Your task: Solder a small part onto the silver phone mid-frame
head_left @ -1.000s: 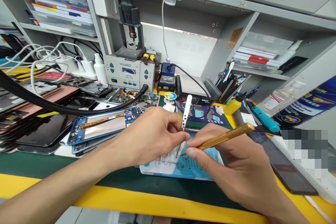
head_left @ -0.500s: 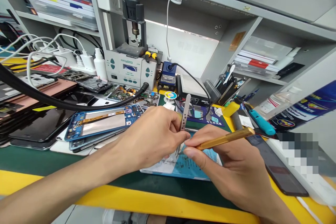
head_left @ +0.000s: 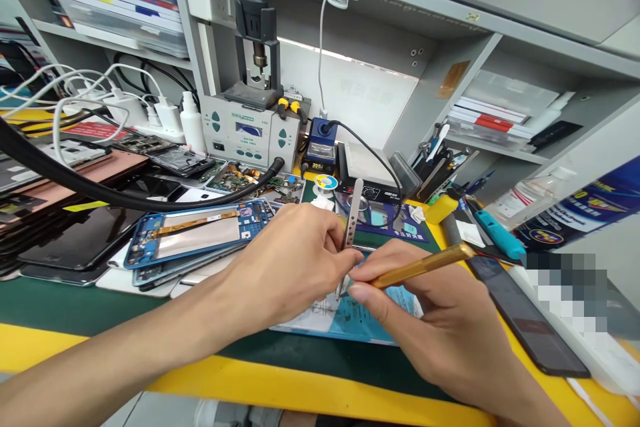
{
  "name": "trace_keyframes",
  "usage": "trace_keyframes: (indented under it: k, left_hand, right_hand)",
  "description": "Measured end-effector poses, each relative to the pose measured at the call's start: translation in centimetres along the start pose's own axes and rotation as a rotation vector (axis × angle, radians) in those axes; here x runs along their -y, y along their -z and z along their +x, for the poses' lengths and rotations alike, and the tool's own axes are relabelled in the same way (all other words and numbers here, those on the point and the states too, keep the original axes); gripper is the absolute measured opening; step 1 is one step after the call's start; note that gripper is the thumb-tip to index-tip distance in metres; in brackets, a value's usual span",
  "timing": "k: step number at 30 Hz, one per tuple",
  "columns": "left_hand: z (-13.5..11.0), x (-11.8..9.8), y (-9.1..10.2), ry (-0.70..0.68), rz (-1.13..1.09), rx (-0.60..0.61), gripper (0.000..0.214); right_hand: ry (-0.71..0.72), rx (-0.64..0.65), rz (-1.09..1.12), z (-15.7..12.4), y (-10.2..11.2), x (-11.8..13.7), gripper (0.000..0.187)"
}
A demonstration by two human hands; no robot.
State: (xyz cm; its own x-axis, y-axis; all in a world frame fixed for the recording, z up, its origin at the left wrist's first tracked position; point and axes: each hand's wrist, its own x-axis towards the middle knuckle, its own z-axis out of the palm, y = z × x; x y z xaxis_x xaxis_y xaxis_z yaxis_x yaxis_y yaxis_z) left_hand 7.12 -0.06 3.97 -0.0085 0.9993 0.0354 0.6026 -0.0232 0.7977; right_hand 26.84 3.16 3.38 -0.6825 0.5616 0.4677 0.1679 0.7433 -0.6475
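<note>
Pinched in my left hand [head_left: 300, 260] is a pair of metal tweezers [head_left: 354, 213], its perforated end standing up and its tips pointing down. My right hand [head_left: 430, 307] grips a gold-coloured craft knife [head_left: 420, 267] like a pen, its blade end close to the tweezer tips. Below both hands lies a blue and white printed booklet or sheet [head_left: 360, 325] on the green mat. Whatever small piece may sit between the tool tips is too small to make out.
Blue phone frames [head_left: 195, 230] are stacked at the left, beside dark phones [head_left: 85, 240]. Behind them stands a hot-air station [head_left: 245, 133], its black hose [head_left: 125, 200] arching across the left. A soldering station [head_left: 320, 147] is at the back. A black phone [head_left: 530, 320] lies right.
The knife's rear end has dipped and shifted slightly left as my right hand turned a little. My left hand and the tweezers stay almost in place.
</note>
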Motion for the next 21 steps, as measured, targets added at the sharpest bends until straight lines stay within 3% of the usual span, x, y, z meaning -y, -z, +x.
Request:
trace_keyframes:
  k: [4, 11, 16, 21]
  left_hand:
    - [0.0, -0.1, -0.1, -0.008, -0.015, -0.026, 0.029]
    - [0.0, -0.1, 0.2, -0.064, -0.15, -0.052, 0.034]
    - [-0.1, 0.3, 0.2, -0.001, -0.303, 0.053, 0.028]
    - [0.4, 0.7, -0.2, 0.034, -0.444, 0.142, 0.029]
  right_hand:
    - [-0.018, 0.056, -0.007, 0.2, 0.1, 0.1, 0.014]
    - [-0.153, -0.053, 0.108, 0.0, 1.3, -0.1, 0.004]
    - [-0.341, -0.024, 0.4, 0.2, 1.8, -0.8, 0.008]
    - [-0.426, -0.031, 0.511, 0.7, 1.9, -1.2, 0.016]
